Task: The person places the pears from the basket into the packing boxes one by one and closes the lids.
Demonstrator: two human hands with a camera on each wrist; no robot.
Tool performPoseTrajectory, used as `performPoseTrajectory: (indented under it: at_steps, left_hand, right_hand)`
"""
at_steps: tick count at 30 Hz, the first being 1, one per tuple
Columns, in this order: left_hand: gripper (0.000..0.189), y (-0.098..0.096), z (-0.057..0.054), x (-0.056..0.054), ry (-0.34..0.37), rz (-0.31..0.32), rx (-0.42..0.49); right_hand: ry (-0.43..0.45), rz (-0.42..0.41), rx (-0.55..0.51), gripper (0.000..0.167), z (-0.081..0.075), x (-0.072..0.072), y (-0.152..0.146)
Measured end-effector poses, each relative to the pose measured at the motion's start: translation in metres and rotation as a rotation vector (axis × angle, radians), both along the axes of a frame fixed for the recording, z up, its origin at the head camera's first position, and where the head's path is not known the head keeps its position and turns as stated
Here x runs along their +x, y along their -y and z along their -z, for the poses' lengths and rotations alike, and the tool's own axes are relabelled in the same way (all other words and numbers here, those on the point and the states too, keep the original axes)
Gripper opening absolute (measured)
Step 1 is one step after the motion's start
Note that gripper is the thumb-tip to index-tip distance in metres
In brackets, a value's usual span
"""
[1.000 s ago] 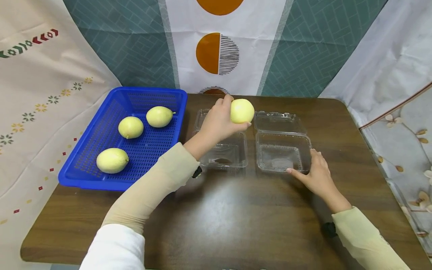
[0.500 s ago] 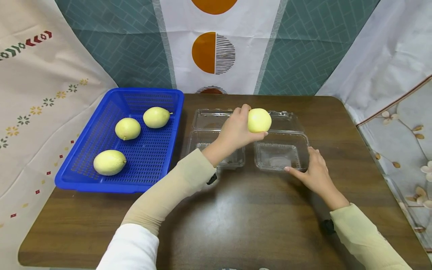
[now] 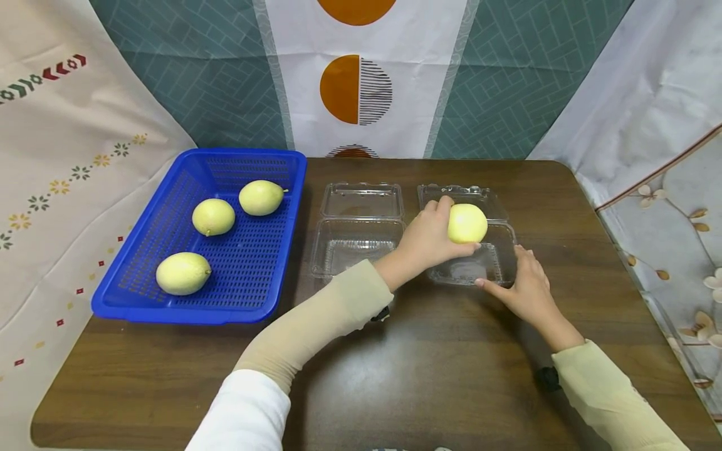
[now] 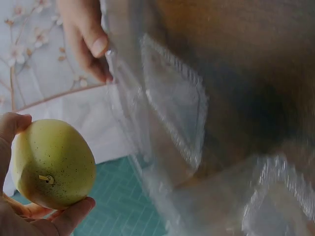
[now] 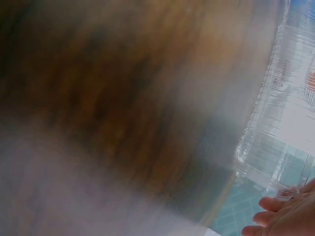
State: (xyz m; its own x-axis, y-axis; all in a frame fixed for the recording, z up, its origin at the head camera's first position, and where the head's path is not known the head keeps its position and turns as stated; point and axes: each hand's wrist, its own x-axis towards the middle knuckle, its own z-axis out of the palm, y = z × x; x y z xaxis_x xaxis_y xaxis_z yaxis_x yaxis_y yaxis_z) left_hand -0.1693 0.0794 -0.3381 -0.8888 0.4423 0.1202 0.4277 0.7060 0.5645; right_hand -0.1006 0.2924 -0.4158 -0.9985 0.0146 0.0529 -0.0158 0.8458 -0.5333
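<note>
Head view: gripping pale-yellow fruit (image 3: 467,223) w/ L hand (image 3: 431,234), curled round it, over open clear box (image 3: 468,272) at right. Touching that box's near-right corner w/ R hand (image 3: 527,287), spread wide, not gripping. Also on counter (image 3: 451,376): blue basket (image 3: 239,266) at left w/ 3 more fruits (image 3: 213,217), 2nd clear box (image 3: 355,254) in middle.

Your left: beige sleeve (image 3: 307,335), wrinkled, white sleeve (image 3: 242,410) higher up. Your right: pale yellowish sleeve (image 3: 603,388), small black piece (image 3: 549,378) beneath.
</note>
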Motion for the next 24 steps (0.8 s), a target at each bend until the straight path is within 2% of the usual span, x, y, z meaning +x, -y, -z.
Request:
performPoseTrajectory:
  at_steps: [8,17,24]
  left_hand:
    - [0.076,-0.015,0.011,0.01,-0.002,0.032,-0.047]
    - [0.075,-0.027,0.023,0.011,0.05,0.029,-0.032]
    - [0.075,-0.04,0.032,0.012,0.062,0.03,-0.048]
  right_hand:
    - [0.031,0.007,-0.008,0.106,0.001,0.005,0.0]
    - [0.023,0.012,-0.002,0.106,-0.002,0.007,0.0]
    - [0.039,-0.013,-0.009,0.105,-0.003,0.006,0.0]
